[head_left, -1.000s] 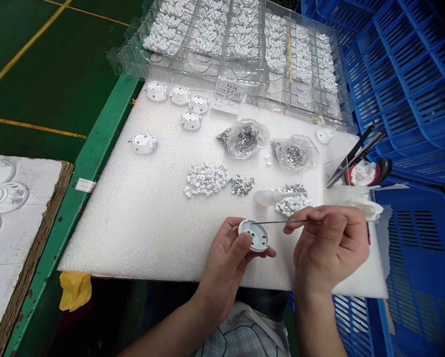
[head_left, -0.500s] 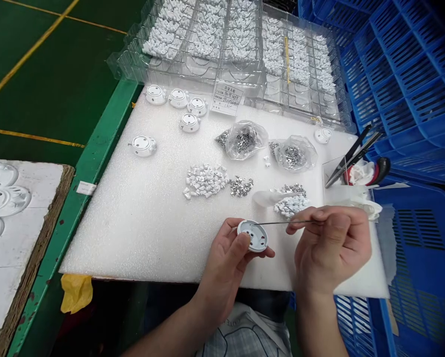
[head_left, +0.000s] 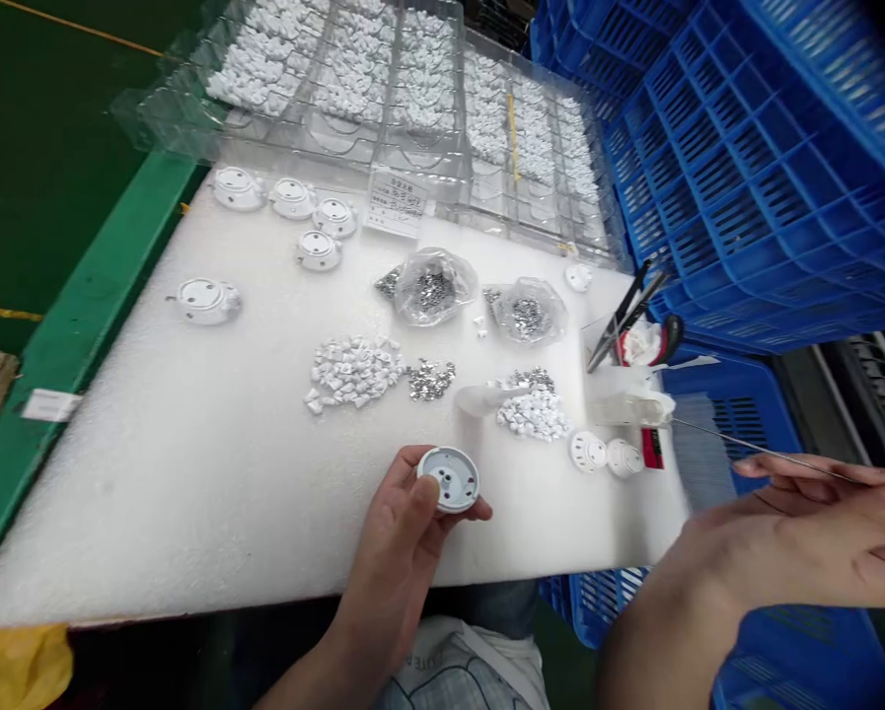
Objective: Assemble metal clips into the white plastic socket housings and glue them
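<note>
My left hand (head_left: pixel 405 523) is closed round a small white round housing (head_left: pixel 463 463), thumb inside its rim. The hollow side with several small holes faces up. Out past the board's right edge, my right hand (head_left: pixel 819 532) grips a thin metal rod (head_left: pixel 753 441). The rod's far end is at the mouth of a small translucent bottle (head_left: pixel 624 408); whether it is inside I cannot tell. Just below the bottle are two white round parts (head_left: pixel 588 451) and a small red-and-black item (head_left: pixel 652 449). A pile of small white pieces (head_left: pixel 535 412) lies above the housing.
On the white foam board (head_left: pixel 250 463) lie white caps (head_left: pixel 206 300), white pieces (head_left: pixel 357 370), metal bits (head_left: pixel 431 379) and plastic bags (head_left: pixel 434 286). Clear trays (head_left: pixel 419 163) line the back. Pliers (head_left: pixel 668 340) and tweezers (head_left: pixel 624 316) stand right, near blue crates (head_left: pixel 708 148).
The rod has left the housing, and my right hand has carried it rightward to the bottle. My left hand still holds the housing. The view has shifted to the right.
</note>
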{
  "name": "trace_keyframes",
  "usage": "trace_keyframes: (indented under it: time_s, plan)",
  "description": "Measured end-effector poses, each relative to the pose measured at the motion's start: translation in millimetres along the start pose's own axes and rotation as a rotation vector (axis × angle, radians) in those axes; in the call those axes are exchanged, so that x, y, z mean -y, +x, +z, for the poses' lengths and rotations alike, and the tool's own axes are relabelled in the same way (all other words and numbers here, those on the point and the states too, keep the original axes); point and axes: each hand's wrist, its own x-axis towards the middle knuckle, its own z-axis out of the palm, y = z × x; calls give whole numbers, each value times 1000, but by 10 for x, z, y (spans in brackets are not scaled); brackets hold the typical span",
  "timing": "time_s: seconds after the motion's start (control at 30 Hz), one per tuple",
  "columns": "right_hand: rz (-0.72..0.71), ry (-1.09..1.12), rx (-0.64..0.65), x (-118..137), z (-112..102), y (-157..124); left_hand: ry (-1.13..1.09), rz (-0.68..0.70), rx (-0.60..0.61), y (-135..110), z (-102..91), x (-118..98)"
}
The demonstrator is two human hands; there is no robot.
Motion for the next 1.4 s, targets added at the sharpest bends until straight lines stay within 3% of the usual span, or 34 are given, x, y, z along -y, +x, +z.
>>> trace_keyframes:
  time_s: [0.07, 0.1, 0.37, 0.5, 0.57, 0.63, 0.73, 0.8, 0.87, 0.97, 1.1, 1.17, 1.33, 1.4]
  plan:
    - [-182, -64, -201, -67, 4, 71, 10, 3, -5, 3, -16, 20]
    - [-219, -77, -228, -97, 21, 84, 16, 6, -5, 5, -22, 29]
    - [-164, -186, 44, -324, 41, 84, 16, -11, -11, 6, 18, -6]
    - [-229, -139, -61, -275, 52, -37, 1, -6, -5, -15, 7, 30]
    - [-190, -99, -68, -159, 77, -204, 20, -18, 23, -14, -9, 62]
    - [-171, -114, 81, -13, 111, -398, 75, -25, 62, -7, -29, 67]
    - [-299, -168, 502, 194, 197, -615, 167, 63, 75, 4, -77, -19]
    - [-409, -153, 787, 300, 293, -684, 219, 185, 21, 14, -124, -134]
    - [-474, -123, 989, 382, 414, -722, 258, 317, -73, 26, -172, -257]
    - [-485, -157, 1152, 481, 605, -796, 286, 451, -151, 45, -217, -361]
    - [-457, -252, 1324, 585, 761, -925, 334, 500, -118, 40, -220, -310]
    - [-426, -215, 1294, 602, 753, -957, 317, 513, -125, 27, -215, -272]
    - [-265, -132, 831, 453, 579, -867, 298, 503, -94, 7, -220, -284]
    - [-193, -161, 745, 353, 557, -806, 309, 502, -77, 8, -228, -295]
